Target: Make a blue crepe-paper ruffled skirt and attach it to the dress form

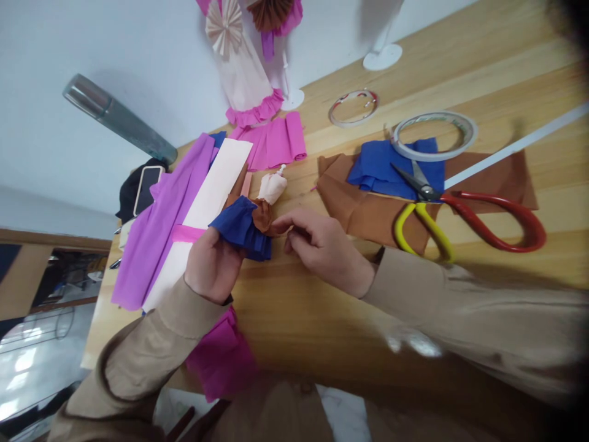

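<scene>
A small crepe-paper doll figure is held over the table, with a pleated blue skirt (242,224), a brown waist piece (262,215) and a cream top (273,187). My left hand (214,264) grips the blue skirt from below, its thumb on the pleats. Beside the brown piece is my right hand (322,242), fingers curled and the index fingertip at the edge of the brown paper. Whether that hand pinches anything is hard to make out.
Right of my hands lie brown paper (340,190), folded blue paper (396,162), a tape roll (435,135), yellow-handled scissors (423,227) and red-handled scissors (501,221). Purple paper (165,221), cream strips (216,178) and a flask (119,116) are left. Dressed figures (243,67) stand behind.
</scene>
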Demonstrator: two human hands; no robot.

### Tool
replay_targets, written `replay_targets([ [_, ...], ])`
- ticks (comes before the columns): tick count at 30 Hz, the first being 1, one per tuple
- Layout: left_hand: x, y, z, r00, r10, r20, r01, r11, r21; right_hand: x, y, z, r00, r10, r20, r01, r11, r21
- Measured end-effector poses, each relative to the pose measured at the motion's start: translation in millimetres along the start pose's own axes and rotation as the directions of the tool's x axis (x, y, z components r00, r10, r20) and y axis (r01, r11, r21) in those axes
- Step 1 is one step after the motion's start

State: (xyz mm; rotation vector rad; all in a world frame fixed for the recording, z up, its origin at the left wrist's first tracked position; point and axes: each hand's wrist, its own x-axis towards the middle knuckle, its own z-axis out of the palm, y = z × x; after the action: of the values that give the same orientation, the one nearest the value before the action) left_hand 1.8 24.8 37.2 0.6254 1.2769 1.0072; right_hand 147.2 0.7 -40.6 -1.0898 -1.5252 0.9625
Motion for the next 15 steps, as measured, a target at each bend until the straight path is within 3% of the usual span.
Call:
replay_targets([
  [6,-2.4,-1.5,-3.1,0.999,-0.048,0.007,0.047,0.998,0.031,-0.5,0.1,1.5,0.969,-0.120,0.214,0.120,0.993,0.016],
  [12,-6.8,-11.5,-8.9,0.999,-0.052,0.001,0.051,0.995,0.089,3.5,-4.5,-5.8,0.999,0.042,0.013,-0.043,0.995,0.091],
  [15,-10.2,-17.9,-13.5,0.997,0.071,0.019,-0.074,0.974,0.214,7.4,-5.9,-8.1,0.998,0.045,-0.040,-0.039,0.990,0.132],
])
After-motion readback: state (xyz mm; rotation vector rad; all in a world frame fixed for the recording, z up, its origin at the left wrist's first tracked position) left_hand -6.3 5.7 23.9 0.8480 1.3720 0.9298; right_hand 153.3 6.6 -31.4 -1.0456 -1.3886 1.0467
